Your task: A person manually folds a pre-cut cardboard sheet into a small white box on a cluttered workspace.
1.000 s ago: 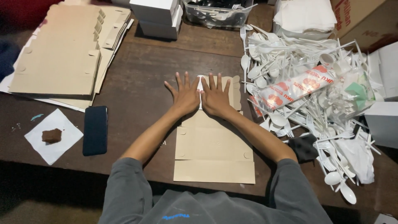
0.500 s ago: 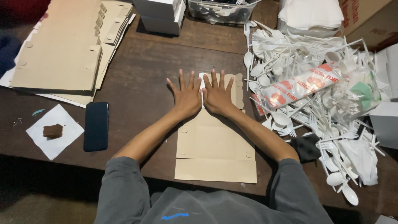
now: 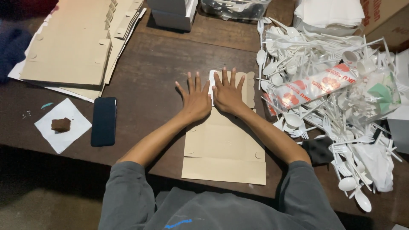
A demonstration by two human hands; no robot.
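I sit at a dark brown wooden table [image 3: 170,64], dimly lit; grey floor [image 3: 47,204] shows at seven o'clock.

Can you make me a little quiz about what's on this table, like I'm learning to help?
1. True or false: both hands lie flat, fingers spread, on the flat cardboard box blank.
2. What lies on the white napkin at the table's left?
A. a spoon
B. a small brown piece of cake
C. a phone
3. Fill in: the big heap on the person's right side is white plastic ______.

Key
1. True: the left hand and the right hand press side by side on the blank's far end.
2. B: the brown piece sits on the napkin; the dark phone lies beside it on the table.
3. Cutlery (spoons and forks).
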